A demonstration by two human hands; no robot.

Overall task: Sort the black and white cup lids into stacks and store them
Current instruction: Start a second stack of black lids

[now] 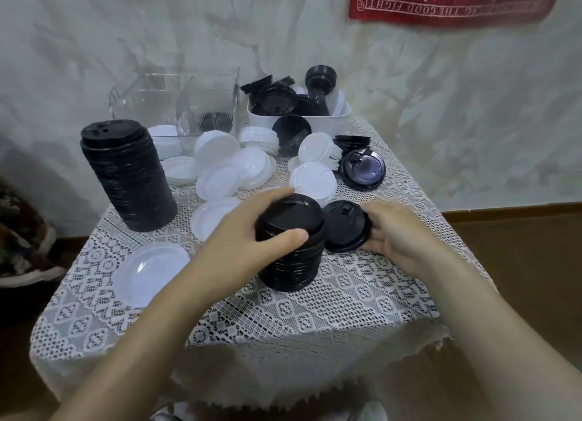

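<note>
Black lids make up a short stack (pixel 293 263) near the middle of the table, on a white lace cloth (pixel 283 320). The left hand (pixel 245 234) grips the stack's top, fingers curled round the far side and thumb pressed across the near side. Just right of it, a single black lid (pixel 343 228) sits tilted against the stack's upper rim. The right hand (pixel 400 231) holds this lid by its right rim with curled fingers.

A broad stretch of bare lace runs from the short stack to the near edge, where the cloth hangs down. The right hand is close to the table's right edge.

At the left, a tall black stack (pixel 129 175) stands upright near the left edge. A lone white lid (pixel 151 272) lies nearer, also by that edge. Loose white lids (pixel 220 165) crowd the space behind the hands, some overlapping. One white lid (pixel 313 179) lies just beyond the short stack.

Far back stand a clear container (pixel 176 105) on the left and a white tray (pixel 341 113) heaped with black lids. A shiny black lid (pixel 362 170) lies near the right edge. A red cloth (pixel 450 1) hangs on the wall.
</note>
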